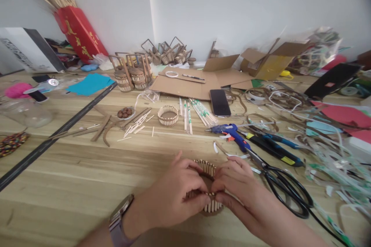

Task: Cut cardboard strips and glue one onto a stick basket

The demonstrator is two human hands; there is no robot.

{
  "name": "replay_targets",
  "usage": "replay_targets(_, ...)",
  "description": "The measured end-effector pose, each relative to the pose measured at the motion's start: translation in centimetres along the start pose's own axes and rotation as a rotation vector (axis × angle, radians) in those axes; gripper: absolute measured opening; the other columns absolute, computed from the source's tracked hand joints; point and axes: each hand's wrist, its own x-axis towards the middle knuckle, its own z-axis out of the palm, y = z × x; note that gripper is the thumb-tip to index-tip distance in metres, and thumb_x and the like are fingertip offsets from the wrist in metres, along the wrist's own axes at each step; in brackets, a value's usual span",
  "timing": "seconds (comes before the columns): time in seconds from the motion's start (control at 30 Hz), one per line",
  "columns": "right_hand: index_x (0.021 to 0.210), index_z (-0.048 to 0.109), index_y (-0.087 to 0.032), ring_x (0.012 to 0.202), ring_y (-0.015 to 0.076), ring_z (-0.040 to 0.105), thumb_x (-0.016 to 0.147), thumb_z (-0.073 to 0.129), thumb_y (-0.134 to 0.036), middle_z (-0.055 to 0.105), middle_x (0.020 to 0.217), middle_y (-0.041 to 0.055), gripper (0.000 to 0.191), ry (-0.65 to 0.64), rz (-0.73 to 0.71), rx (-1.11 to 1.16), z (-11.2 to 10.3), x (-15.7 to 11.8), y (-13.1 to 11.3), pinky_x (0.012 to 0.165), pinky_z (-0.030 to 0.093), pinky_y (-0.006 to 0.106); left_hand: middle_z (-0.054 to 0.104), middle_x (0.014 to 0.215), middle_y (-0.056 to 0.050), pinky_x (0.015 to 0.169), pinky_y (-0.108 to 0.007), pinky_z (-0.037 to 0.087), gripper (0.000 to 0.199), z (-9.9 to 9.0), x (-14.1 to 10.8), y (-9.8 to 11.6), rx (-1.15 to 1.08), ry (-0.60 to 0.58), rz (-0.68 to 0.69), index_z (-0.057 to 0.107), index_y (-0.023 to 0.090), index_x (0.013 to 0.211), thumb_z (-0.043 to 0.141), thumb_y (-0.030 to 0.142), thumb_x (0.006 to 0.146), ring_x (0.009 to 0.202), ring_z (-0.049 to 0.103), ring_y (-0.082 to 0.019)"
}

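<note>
A round slatted ring (213, 205) of pale sticks with brown bands stands on the wooden table near its front edge. My left hand (185, 185) grips its left side, thumb outside the near wall and fingers over the rim. On the right, my right hand (236, 181) pinches the rim close to my left thumb. Both sets of fingertips nearly meet at the near rim and cover parts of the ring. A second, similar ring (168, 116) sits farther back, untouched.
To the right lie a blue glue gun (232, 133), black scissors (285, 189), a cutter (272, 149) and tangled strips. Behind are a phone (220, 102), cardboard (182, 85), wrapped sticks (203, 112) and small baskets (139, 77). Loose sticks (136, 125) lie left of the second ring.
</note>
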Motion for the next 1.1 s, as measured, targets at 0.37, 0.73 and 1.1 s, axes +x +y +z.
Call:
replay_targets(0.37, 0.091, 0.063, -0.028, 0.100, 0.0210, 0.058, 0.098, 0.045, -0.022, 0.069, 0.089, 0.0012, 0.020, 0.389, -0.048, -0.167, 1.9, 0.3, 1.3, 0.101, 0.026, 0.043, 0.069, 0.082, 0.003, 0.115, -0.052, 0.023, 0.009, 2.1, 0.4, -1.1, 0.225, 0.288, 0.122, 0.063, 0.020, 0.084, 0.062, 0.022, 0.093, 0.103, 0.059, -0.019)
replay_targets(0.73, 0.108, 0.062, -0.022, 0.097, 0.0247, 0.060, 0.090, 0.057, -0.018, 0.067, 0.102, 0.0074, 0.019, 0.454, 0.053, -0.354, 3.8, 0.7, 3.6, 0.083, 0.041, 0.039, 0.063, 0.073, 0.001, 0.111, -0.053, 0.035, 0.013, 4.7, 1.0, -2.5, 0.716, 0.331, 0.056, 0.063, 0.019, 0.083, 0.056, 0.012, 0.091, 0.077, 0.060, -0.019)
replay_targets(1.1, 0.099, 0.066, -0.025, 0.084, 0.0201, 0.067, 0.092, 0.057, -0.021, 0.073, 0.090, 0.0014, 0.012, 0.468, 0.100, -0.229, 4.9, 0.8, 2.5, 0.081, 0.043, 0.038, 0.060, 0.068, 0.001, 0.111, -0.052, 0.037, 0.020, 5.4, 1.3, -2.0, 0.746, 0.406, -0.016, 0.063, 0.017, 0.082, 0.050, 0.015, 0.096, 0.069, 0.059, -0.018)
